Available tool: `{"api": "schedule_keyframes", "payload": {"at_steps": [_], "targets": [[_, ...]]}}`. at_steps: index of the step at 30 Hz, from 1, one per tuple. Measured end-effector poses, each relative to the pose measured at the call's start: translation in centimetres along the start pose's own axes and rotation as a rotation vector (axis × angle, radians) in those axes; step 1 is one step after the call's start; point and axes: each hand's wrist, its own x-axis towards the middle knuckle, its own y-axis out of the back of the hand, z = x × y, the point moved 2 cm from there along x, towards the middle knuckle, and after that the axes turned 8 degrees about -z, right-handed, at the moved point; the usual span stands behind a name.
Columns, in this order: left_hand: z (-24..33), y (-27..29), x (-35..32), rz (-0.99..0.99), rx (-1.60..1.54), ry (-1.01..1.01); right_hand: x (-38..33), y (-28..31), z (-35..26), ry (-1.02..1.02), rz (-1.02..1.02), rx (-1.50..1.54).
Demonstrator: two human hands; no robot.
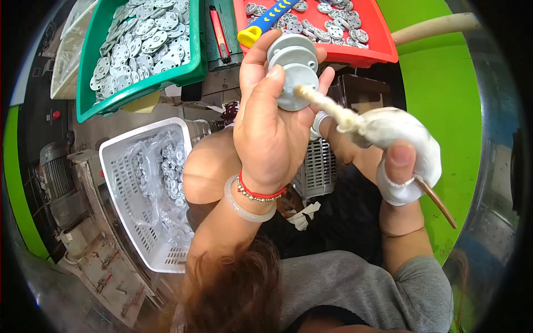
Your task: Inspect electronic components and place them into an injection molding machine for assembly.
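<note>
Your left hand [266, 125] is raised palm up at the top middle, its thumb pressed on a stack of grey discs [292, 77] and its fingers curled round behind, so the stack is clamped in that hand. Your right hand [401, 158] is apart from it, lower and to the right, wrapped over the fingers in a white glove [402, 125] with the thumb bare. It is closed on a brown stick [437, 203], which juts out below the thumb. From the glove a narrow, pale, blurred tip [327, 105] reaches over to the lowest disc; you cannot tell whether it touches, or whether it is a glove finger or a brush. Beyond your left hand, a green bin [147, 91] full of loose grey discs stands to the left and a red bin [358, 54] with more stands to the right. A red cutter [220, 34] lies between the bins, and a blue and yellow handle [270, 21] crosses the red bin's left edge, just beside your left fingertips. Left of your knees, a white basket [105, 166] holds small grey parts and clear plastic.
</note>
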Motion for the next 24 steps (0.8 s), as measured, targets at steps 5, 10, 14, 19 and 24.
{"api": "schedule_keyframes", "payload": {"at_steps": [5,10,14,19,24], "targets": [[-0.4,0.1,0.0,-0.042,-0.055,0.035,-0.1,0.9,0.5,0.005,0.010,0.011],[0.0,-0.1,-0.2,0.019,-0.223,0.078,0.4,0.2,0.6,-0.174,0.168,0.073],[0.1,-0.4,-0.3,0.045,-0.362,0.113,1.4,-0.4,1.3,-0.222,0.267,0.051],[0.1,-0.3,-0.3,0.009,-0.384,0.124,2.5,-0.6,0.9,0.179,0.105,-0.130],[0.4,0.1,-0.1,-0.124,-0.338,0.083,2.9,-1.7,0.9,0.381,-0.060,-0.478]]}}
